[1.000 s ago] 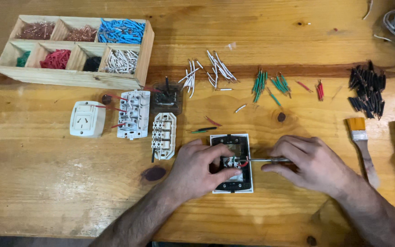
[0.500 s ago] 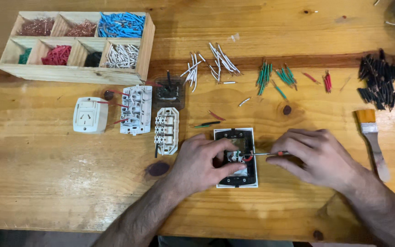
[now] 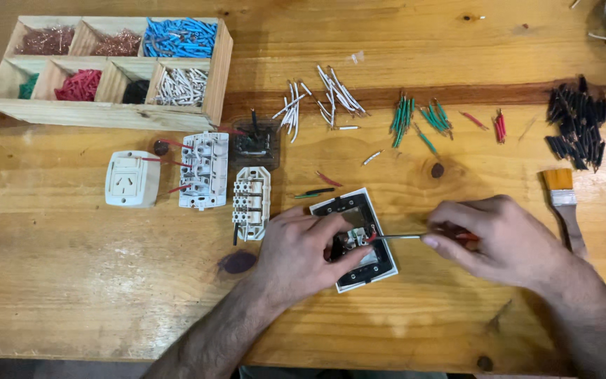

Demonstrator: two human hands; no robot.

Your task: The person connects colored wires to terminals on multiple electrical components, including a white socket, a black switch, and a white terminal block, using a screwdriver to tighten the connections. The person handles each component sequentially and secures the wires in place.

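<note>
On the wooden bench (image 3: 71, 281) the left hand (image 3: 299, 256) lies over a wall switch plate (image 3: 356, 240), a white frame with a dark inner face lying back-up; its fingers (image 3: 338, 228) curl over the module in the middle and the thumb presses at the lower edge, pinning the plate flat so that it cannot slide under the tool. The right hand (image 3: 503, 238) holds a small screwdriver (image 3: 415, 236), its fingers pinched together around the red handle low and near the shaft, which gives fine control; the thin blade runs level to the left and its tip meets the module at a short red wire (image 3: 372, 237) just beside the left fingertips. Close by on the left lie three more white switch modules (image 3: 205, 170), some with red leads, and a white socket (image 3: 132, 179). Cut wire pieces are sorted by colour along the back: white (image 3: 320, 98), green (image 3: 415, 118), red (image 3: 499, 126), black (image 3: 578, 123). A wooden compartment tray (image 3: 212, 84) holds more, and a paintbrush (image 3: 564, 203) lies just right of the working hand.
</note>
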